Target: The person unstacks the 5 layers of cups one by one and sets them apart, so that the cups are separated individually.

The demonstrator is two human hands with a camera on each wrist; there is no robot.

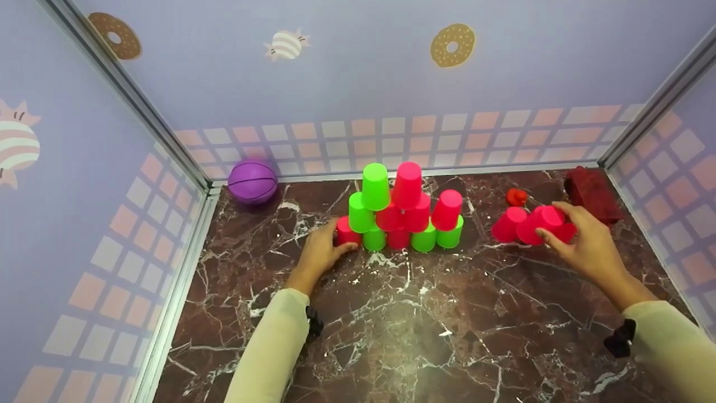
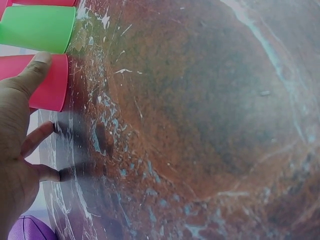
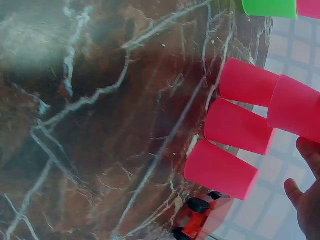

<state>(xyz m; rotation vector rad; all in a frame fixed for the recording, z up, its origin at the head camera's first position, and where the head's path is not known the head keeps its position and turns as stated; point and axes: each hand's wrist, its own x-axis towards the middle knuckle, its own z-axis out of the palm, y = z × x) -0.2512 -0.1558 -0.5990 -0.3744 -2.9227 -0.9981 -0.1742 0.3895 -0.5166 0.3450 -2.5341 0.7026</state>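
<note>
From the head, the left hand is at the end cup of the stack. Its thumb is in front, and it looks like a soft pinch. The right hand pinches the held cup by the loose cups, thumb near, finger far. The held cup's small end is up. It seems best to keep it off the cups beside it, so none get bumped.

From the left wrist, the thumb lies on the end cup, and two lower fingers are spread apart. I can't tell where the other fingertips are. A light touch should do here, as a push could shake the whole stack.

From the right wrist, three loose cups stand in a row, and the held cup is up by their tops. I can't tell if it touches them. Two fingers show, spread apart. A gentle squeeze should keep the cup from bending.
</note>
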